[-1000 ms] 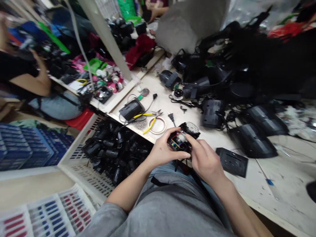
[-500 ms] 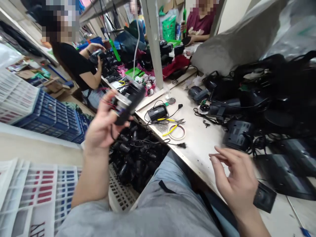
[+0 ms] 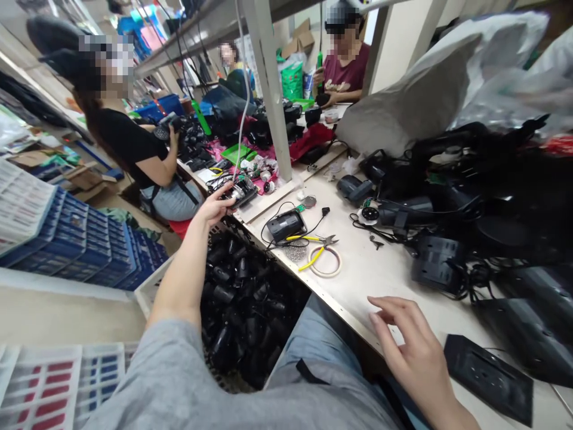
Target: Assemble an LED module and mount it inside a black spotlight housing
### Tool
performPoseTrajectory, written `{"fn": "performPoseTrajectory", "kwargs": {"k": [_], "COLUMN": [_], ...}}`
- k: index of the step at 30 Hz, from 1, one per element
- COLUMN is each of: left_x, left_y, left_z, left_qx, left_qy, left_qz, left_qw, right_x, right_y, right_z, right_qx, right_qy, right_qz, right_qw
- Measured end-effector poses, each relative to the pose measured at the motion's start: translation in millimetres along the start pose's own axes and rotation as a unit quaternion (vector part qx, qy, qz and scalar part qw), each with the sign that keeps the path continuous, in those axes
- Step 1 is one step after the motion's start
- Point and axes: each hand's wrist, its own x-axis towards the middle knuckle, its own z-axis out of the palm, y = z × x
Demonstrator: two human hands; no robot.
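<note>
Stretched out to the far left end of the bench, my left hand [image 3: 215, 206] grips a black plastic housing [image 3: 243, 192] with metal parts and wiring exposed on it. The housing is low, at the edge of the neighbouring work area; whether it touches the surface I cannot tell. My right hand [image 3: 409, 346] hovers near the table's front edge, fingers loosely apart and holding nothing. Closest to it is a flat black panel [image 3: 490, 376]. Between my hands lie yellow-handled cutters [image 3: 317, 251], a roll of tape [image 3: 338, 266] and a black cased device [image 3: 286, 226] with a cord.
Black devices and cables [image 3: 487, 203] are heaped at the right. Below the table's edge, a crate holds many black cylindrical parts [image 3: 242, 298]. A white post [image 3: 271, 89] rises at the table's far end. Co-workers' arms [image 3: 163, 170] are at the benches beyond.
My left hand has moved forward and down with the black housing, from in front of me to the bench's far end. My right hand has shifted slightly, uncovering more of the flat panel.
</note>
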Motion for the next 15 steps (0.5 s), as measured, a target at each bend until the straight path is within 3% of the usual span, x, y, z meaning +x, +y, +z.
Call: {"fn": "performPoseTrajectory", "kwargs": {"k": [7,15], "left_x": [48.3,70.0], "left_y": [-40.7,-52.7], "left_z": [23.3,23.5], "left_qx": [0.094,0.208], "left_qy": [-0.005,0.018], "left_qz": [-0.011,0.06], "left_qw": [0.996,0.976], "right_x": [-11.9,-10.3], "right_y": [9.7,10.4], "right_z": [15.2,18.4], "right_qx": [0.017,0.005], "right_qy": [-0.011,-0.023], "right_qz": [0.056,0.053], "right_qw": [0.998,0.998]}}
